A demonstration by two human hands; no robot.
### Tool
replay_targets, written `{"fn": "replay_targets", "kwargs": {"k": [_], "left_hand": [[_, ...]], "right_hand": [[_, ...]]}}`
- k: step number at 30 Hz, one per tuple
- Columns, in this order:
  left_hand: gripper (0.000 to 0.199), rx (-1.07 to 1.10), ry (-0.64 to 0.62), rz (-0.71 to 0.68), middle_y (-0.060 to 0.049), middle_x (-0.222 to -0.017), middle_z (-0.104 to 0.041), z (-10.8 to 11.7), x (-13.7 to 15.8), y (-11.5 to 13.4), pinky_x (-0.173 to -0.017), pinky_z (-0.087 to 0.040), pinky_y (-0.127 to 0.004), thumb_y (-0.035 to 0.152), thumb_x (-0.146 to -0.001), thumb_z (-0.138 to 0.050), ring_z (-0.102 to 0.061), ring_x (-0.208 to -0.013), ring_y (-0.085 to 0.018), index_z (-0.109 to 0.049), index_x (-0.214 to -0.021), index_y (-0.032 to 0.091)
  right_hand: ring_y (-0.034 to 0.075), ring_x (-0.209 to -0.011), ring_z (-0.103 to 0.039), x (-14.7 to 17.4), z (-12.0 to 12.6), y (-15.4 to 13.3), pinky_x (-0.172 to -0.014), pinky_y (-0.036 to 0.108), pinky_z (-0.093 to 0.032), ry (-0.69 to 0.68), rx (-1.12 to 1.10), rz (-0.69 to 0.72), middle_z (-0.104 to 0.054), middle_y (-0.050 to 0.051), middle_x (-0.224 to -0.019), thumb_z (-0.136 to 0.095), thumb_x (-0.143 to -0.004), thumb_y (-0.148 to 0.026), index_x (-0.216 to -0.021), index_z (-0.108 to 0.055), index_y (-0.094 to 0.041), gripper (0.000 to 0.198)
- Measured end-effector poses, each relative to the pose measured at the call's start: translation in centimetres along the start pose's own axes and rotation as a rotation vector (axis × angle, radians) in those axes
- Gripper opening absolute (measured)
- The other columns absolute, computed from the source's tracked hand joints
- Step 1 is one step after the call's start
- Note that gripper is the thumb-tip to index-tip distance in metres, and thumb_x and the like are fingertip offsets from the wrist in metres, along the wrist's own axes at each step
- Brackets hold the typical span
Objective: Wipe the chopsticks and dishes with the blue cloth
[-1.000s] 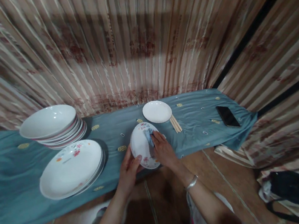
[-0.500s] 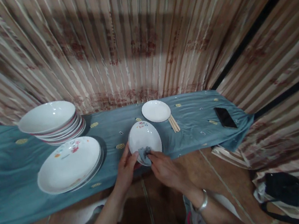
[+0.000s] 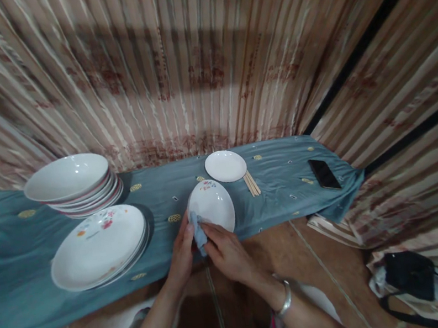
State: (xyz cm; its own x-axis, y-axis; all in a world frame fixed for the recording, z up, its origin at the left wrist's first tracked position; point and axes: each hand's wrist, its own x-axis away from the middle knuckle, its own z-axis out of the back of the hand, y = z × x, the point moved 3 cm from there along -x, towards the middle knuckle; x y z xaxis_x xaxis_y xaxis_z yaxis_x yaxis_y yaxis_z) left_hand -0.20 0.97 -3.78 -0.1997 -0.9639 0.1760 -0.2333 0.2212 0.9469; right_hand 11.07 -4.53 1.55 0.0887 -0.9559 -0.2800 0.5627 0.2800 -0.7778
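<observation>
A white plate with a small flower print [image 3: 215, 204] is held tilted toward me at the table's front edge. My left hand [image 3: 181, 247] grips its left rim, the thumb on the near side. Pinched in my right hand [image 3: 225, 249] is a light blue cloth [image 3: 198, 233], pressed on the plate's lower left rim beside my left thumb. The underside of the plate and the fingers beneath it are hidden. Just behind lies another white plate [image 3: 225, 165], with several wooden chopsticks [image 3: 251, 183] against its right side.
On the left stand a stack of white bowls with red edges [image 3: 68, 178] and a stack of flowered plates [image 3: 99, 248]. A black phone [image 3: 324, 174] lies at the right end of the blue tablecloth [image 3: 282, 192]. A bag [image 3: 410, 277] sits on the floor at right.
My right hand has slid the cloth leftward along the plate's near rim, to beside my left thumb. My left hand still holds the plate. The whole view has shifted slightly.
</observation>
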Motion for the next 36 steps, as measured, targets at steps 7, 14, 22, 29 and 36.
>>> {"fn": "replay_targets", "kwargs": {"k": [7,14,22,29,36], "left_hand": [[0.064,-0.047,-0.066,-0.088,-0.007,-0.142,-0.047,-0.9,0.8,1.6,-0.110,-0.030,-0.035,0.049,-0.074,-0.063,-0.036,-0.134,-0.025,-0.052,-0.131,0.021],[0.089,-0.048,-0.162,-0.040,-0.009,-0.140,-0.049,-1.5,1.3,1.9,-0.101,-0.043,-0.039,0.033,-0.059,-0.078,-0.046,-0.127,-0.030,-0.040,-0.139,0.022],[0.093,-0.075,-0.191,-0.084,-0.012,-0.136,-0.053,-1.7,1.0,1.1,-0.095,-0.047,-0.038,0.021,-0.057,-0.078,-0.053,-0.119,-0.030,-0.037,-0.140,0.020],[0.092,-0.116,-0.165,-0.090,-0.011,-0.146,-0.041,-1.5,1.2,0.9,-0.099,-0.044,-0.037,0.022,-0.058,-0.076,-0.047,-0.126,-0.030,-0.036,-0.141,0.023],[0.096,-0.129,-0.251,-0.103,-0.012,-0.146,-0.040,-1.7,1.9,1.0,-0.102,-0.040,-0.038,0.027,-0.064,-0.073,-0.043,-0.129,-0.029,-0.024,-0.146,0.022]], "right_hand": [[0.018,-0.107,-0.060,-1.6,0.6,0.6,-0.095,0.032,-0.047,0.124,-0.186,-0.071,-0.066,0.006,-0.114,-0.053,-0.082,-0.020,-0.113,-0.063,-0.021,0.032],[0.020,-0.101,-0.063,-2.9,0.5,2.8,-0.093,0.035,-0.049,0.180,-0.430,-0.178,-0.069,0.004,-0.110,-0.059,-0.076,-0.027,-0.109,-0.065,-0.019,0.034],[0.019,-0.128,-0.044,-2.4,1.0,0.2,-0.109,0.036,-0.034,0.218,-0.221,-0.066,-0.048,0.006,-0.140,-0.050,-0.084,-0.021,-0.136,-0.044,-0.023,0.052],[0.018,-0.137,-0.031,-3.1,1.4,-0.1,-0.114,0.037,-0.026,0.187,-0.001,0.009,-0.035,0.006,-0.148,-0.038,-0.091,-0.021,-0.138,-0.042,-0.021,0.048],[0.023,-0.134,-0.037,-5.0,2.3,4.0,-0.113,0.041,-0.028,0.350,0.003,-0.110,-0.044,0.012,-0.142,-0.038,-0.085,-0.016,-0.135,-0.045,-0.012,0.051]]}}
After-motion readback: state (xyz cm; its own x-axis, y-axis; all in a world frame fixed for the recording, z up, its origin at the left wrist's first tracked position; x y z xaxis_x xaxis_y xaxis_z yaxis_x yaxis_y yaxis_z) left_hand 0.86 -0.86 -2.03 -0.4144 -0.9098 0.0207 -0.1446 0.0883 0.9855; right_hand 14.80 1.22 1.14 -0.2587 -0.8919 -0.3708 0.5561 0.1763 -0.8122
